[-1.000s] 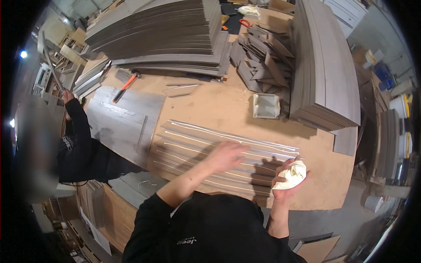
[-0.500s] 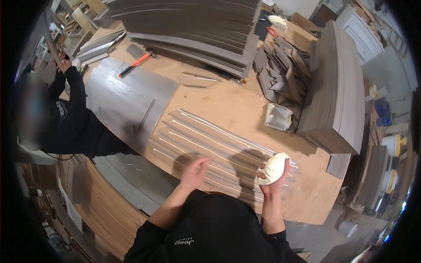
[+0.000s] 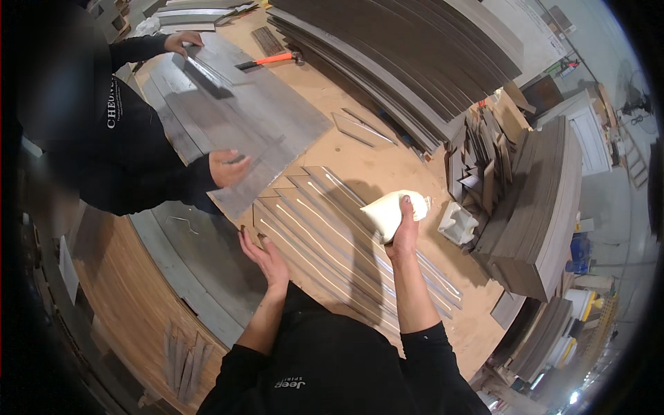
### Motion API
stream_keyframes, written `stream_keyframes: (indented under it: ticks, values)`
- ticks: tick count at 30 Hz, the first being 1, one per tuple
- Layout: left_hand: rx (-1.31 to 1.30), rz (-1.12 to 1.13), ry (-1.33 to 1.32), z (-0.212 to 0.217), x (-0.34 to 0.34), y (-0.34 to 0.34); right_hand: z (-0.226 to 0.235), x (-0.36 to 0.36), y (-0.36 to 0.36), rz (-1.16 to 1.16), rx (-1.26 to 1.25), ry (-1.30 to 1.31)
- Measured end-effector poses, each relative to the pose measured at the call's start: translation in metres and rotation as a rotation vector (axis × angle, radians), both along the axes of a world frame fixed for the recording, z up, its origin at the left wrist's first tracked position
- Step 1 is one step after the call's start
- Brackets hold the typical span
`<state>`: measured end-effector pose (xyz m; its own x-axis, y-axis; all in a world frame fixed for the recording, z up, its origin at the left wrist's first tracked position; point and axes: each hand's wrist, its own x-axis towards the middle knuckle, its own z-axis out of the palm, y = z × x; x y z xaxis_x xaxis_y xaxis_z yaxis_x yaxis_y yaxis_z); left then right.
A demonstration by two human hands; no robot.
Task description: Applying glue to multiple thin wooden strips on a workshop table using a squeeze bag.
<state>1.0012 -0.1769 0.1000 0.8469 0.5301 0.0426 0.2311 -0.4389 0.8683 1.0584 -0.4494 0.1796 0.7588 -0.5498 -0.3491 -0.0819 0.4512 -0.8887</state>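
Note:
In my right hand [image 3: 407, 235] is a soft cream-white glue bag [image 3: 384, 214], held over the far side of several narrow grey-brown planks [image 3: 325, 221]. Thin white beads of glue run along the planks, which lie side by side at a slant on the table. My left hand [image 3: 266, 259] is open, fingers spread, by the planks' near left ends; whether it touches them I cannot tell. Beyond those ends lies a wide grey panel [image 3: 277, 124]. A co-worker's hand [image 3: 230, 168] is over its near edge, and their other hand [image 3: 183, 43] holds a grey strip [image 3: 207, 77].
An orange-handled hammer [image 3: 273, 60] lies at the back. Behind it rises a large stack of dark planks [image 3: 408, 48]. At right are a white plastic container [image 3: 457, 223], offcuts [image 3: 484, 152] and a tall plank stack [image 3: 529, 207]. Wood-coloured boards [image 3: 131, 277] are at lower left.
The view has turned. My right hand has moved the glue bag from the planks' right ends to their far side. My left hand has shifted to their left ends. The co-worker now reaches over the panel.

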Motion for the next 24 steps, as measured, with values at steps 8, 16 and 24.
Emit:
stream_keyframes:
  ticks: [8,16,24]
  values:
    - [0.038,-0.024,-0.06,-0.002,0.001,-0.001,0.005,0.047,0.016,0.074,-0.547,0.17]
    - [0.041,0.004,-0.048,-0.001,0.002,-0.004,-0.024,0.07,0.033,0.176,-0.727,0.128]
    - [0.012,-0.015,-0.066,-0.004,0.001,-0.002,-0.015,0.05,0.03,0.172,-0.77,0.145]
